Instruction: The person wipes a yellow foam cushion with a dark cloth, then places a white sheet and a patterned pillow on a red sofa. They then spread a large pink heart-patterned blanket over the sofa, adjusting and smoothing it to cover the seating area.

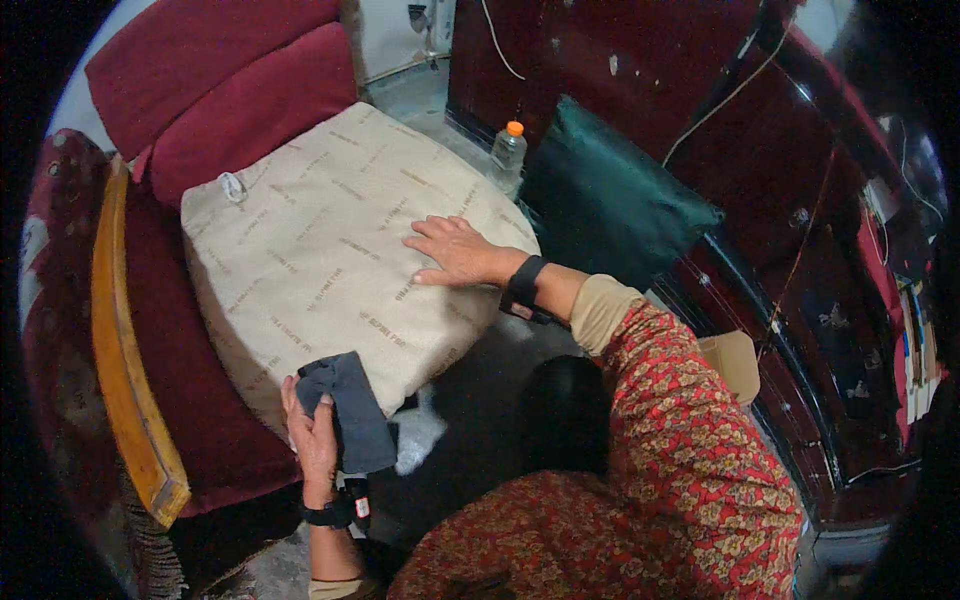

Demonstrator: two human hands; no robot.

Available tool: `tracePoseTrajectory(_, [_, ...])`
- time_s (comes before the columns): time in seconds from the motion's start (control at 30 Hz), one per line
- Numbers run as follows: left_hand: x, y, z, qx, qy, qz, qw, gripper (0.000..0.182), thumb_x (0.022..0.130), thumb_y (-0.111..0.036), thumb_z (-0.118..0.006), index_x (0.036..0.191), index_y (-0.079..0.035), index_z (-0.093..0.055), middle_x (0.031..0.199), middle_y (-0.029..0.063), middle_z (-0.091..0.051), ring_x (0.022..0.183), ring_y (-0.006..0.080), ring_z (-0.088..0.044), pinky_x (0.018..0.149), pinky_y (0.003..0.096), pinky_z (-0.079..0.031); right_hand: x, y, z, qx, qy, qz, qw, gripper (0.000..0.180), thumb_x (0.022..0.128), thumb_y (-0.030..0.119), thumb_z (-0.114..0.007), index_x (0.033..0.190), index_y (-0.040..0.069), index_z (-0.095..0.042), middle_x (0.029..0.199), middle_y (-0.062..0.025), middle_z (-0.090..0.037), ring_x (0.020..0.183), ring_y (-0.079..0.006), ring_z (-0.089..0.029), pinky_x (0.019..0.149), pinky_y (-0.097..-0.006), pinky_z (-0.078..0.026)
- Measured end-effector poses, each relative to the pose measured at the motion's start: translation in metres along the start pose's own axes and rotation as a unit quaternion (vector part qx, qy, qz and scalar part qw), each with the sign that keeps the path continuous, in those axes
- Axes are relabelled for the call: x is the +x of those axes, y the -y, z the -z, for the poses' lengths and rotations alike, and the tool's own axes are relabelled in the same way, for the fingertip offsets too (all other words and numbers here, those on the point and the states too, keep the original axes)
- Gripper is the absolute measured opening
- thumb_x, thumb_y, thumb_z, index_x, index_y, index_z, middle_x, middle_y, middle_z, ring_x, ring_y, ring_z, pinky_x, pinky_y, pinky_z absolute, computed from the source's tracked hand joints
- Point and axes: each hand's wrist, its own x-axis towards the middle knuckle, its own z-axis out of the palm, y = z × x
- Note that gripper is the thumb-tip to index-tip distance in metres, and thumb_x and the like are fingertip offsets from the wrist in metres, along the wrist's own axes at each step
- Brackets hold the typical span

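My left hand [310,439] grips a folded dark grey cloth [363,424] at the near edge of a cream fabric cushion [300,225]. The cushion bears repeated printed writing and has a small white tie [232,187] at its far left edge. It lies on a dark red upholstered seat [225,435]. Palm down on the right part of the cushion, my right hand [459,253] holds nothing, its fingers spread. Both wrists wear black bands.
A wooden armrest [124,337] borders the seat on the left, and red back cushions [262,105] stand behind. To the right are an orange-capped plastic bottle [508,154], a dark green cushion [607,195], a tan container [731,366] and a dark red panel [637,60] with hanging cords.
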Motion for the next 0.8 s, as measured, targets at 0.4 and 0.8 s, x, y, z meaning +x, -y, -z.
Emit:
tracePoseTrajectory(0.4, [-0.002, 0.007, 0.006, -0.051, -0.001, -0.003, 0.999, 0.046, 0.090, -0.015, -0.053, 0.131, 0.004, -0.041, 0.121, 0.0113, -0.053, 0.109, 0.0195, -0.049, 0.097, 0.0292, -0.034, -0.177, -0.045, 0.017, -0.002, -0.081, -0.281, 0.956, 0.040, 0.084, 0.028, -0.057, 0.119, 0.008, -0.053, 0.117, -0.0149, -0.054, 0.108, -0.0334, -0.051, 0.089, -0.0432, -0.042])
tracePoseTrajectory(0.8, [-0.008, -0.007, 0.007, -0.069, 0.015, 0.051, 0.996, 0.036, 0.092, -0.022, -0.053, 0.119, 0.002, -0.049, 0.113, 0.0079, -0.055, 0.096, 0.0156, -0.052, 0.088, 0.0277, -0.039, -0.267, 0.002, -0.102, 0.080, -0.048, -0.273, 0.958, 0.030, 0.078, 0.029, -0.063, 0.104, 0.013, -0.061, 0.100, -0.0088, -0.057, 0.099, -0.0310, -0.054, 0.082, -0.0416, -0.046])
